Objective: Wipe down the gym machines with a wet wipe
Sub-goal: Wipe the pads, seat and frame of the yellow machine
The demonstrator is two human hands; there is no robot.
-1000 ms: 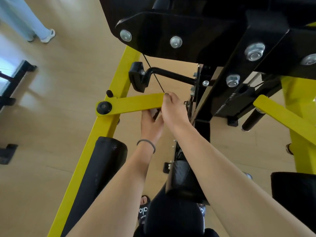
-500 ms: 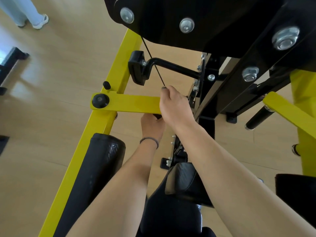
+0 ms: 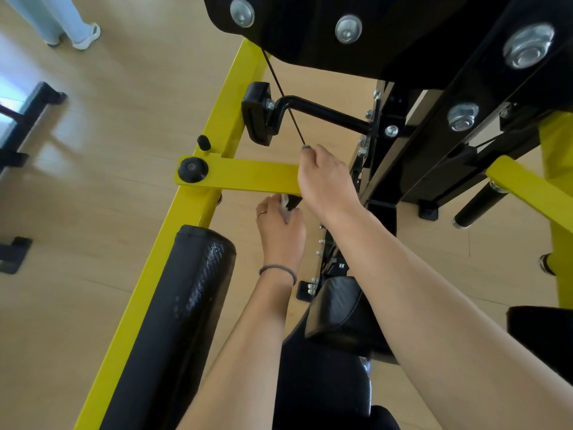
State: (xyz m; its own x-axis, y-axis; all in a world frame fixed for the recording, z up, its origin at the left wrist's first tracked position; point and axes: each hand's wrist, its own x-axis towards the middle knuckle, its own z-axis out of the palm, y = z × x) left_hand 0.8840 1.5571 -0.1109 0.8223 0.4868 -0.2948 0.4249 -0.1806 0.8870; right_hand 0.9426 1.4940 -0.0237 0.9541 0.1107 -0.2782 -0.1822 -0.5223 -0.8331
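- A pale wood floor [image 3: 102,187] is running under a yellow-and-black machine [image 3: 403,41], with glare lying on the boards at the left.
- A yellow bar [image 3: 248,178] is crossing from the slanted yellow frame [image 3: 173,243] toward the machine's black centre; a black knob [image 3: 192,169] is sitting at its left end.
- The right hand [image 3: 325,178] is lying over the bar's right end, fingers curling round the far edge and gripping it.
- The left hand [image 3: 280,225] is reaching up just below the bar, fingers pinching a white wipe [image 3: 283,203] against a dark part under the bar's lower edge; only a sliver of the wipe is showing.
- A band [image 3: 277,270] is circling the left wrist, and a ring is showing on one finger.
- A black pad [image 3: 179,315] is lying along the frame at lower left.
- A black cranked arm with a block [image 3: 257,113] is sticking out above the bar, a thin cable [image 3: 285,97] passing in front of it.
- Another person's legs [image 3: 62,23] are standing at the top left.
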